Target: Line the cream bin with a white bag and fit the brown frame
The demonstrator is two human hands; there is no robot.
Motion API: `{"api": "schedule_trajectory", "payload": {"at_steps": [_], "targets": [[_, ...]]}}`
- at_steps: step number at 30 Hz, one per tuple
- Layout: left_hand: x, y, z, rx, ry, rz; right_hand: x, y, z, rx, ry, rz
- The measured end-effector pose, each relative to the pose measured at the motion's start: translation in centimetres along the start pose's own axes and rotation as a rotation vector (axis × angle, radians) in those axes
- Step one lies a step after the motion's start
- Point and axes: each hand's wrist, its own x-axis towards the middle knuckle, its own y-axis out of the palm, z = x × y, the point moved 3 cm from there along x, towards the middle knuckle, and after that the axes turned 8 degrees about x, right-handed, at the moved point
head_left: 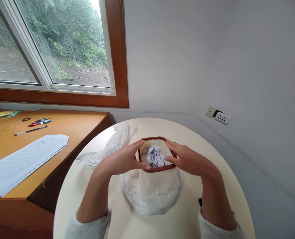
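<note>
A small trash bin with a reddish-brown rim [159, 169] stands on the round table, lined with a translucent white plastic bag [157, 192] that spreads out around its base. Several crumpled paper balls [152, 154] lie inside it. My left hand [127, 157] grips the rim's left side, thumb on the near edge and fingers towards the far left corner. On the opposite side my right hand [187, 159] holds the rim, its fingers at the far right corner and its thumb at the right, over the opening. The bin's lower walls are hidden by the bag.
A loose white plastic bag [112, 146] lies on the left of the round table [222, 186]. A wooden desk [87, 122] beside it carries paper sheets [30, 162], a pen [30, 130] and keys [41, 121]. A small dark object [200, 201] is near my right forearm.
</note>
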Motion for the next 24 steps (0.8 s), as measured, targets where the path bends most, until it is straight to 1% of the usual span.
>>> {"api": "schedule_trajectory", "payload": {"at_steps": [5, 9, 12, 16, 18, 20, 22, 24], "targets": [[0.1, 0.1, 0.2, 0.014, -0.044, 0.004, 0.1, 0.0, 0.0, -0.006, -0.005, -0.006], [0.3, 0.2, 0.2, 0.004, -0.011, -0.006, 0.0, 0.2, 0.1, -0.016, 0.011, -0.022], [0.2, 0.1, 0.3, 0.0, -0.004, -0.01, 0.0, 0.5, -0.1, -0.036, 0.052, -0.027], [0.1, -0.2, 0.4, 0.002, 0.019, -0.029, -0.1, 1.4, -0.4, -0.021, 0.153, 0.003], [0.0, -0.4, 0.3, 0.012, 0.033, -0.042, -0.6, 1.6, -0.2, 0.001, 0.166, -0.004], [-0.1, -1.1, 0.3, 0.004, 0.019, -0.129, -1.3, 1.6, 0.4, -0.005, 0.126, -0.062], [-0.5, -2.1, 0.5, -0.039, -0.006, -0.3, -2.3, 1.6, 1.3, -0.05, 0.053, -0.12], [-1.2, -3.4, 0.9, -0.106, -0.011, -0.489, -3.0, 2.1, 2.0, -0.109, -0.014, -0.118]]}}
